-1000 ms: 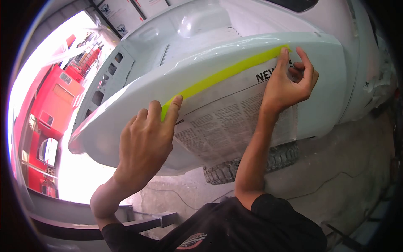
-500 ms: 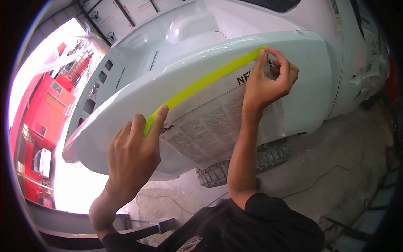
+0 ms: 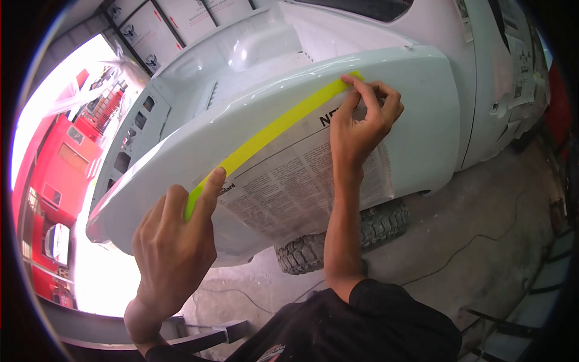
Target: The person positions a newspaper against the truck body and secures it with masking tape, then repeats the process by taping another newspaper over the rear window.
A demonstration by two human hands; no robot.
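A bright yellow strip of masking tape [image 3: 274, 130] runs diagonally along the top edge of a newspaper sheet [image 3: 283, 187] on the pale side panel [image 3: 416, 114] of a pickup bed. At the strip's lower left end, my left hand [image 3: 175, 241] is closed around the tape, one finger lying along it; whatever sits inside the palm is hidden. My right hand [image 3: 365, 120] is at the upper right end, its index fingertip pressed on the tape and its thumb close by, the other fingers curled. Part of the newspaper's heading is covered by this hand.
A knobbly tyre [image 3: 383, 226] stands under the panel. A thin cable [image 3: 458, 256] lies across the concrete floor. Dark metal beams [image 3: 205, 341] are at the lower left. More paper covers the truck's front [image 3: 522, 78] at the right.
The view has shifted, so panel and hands appear further left and slightly lower. My right index fingertip now presses on the tape near its end, where the thumb was before. My left hand keeps its hold.
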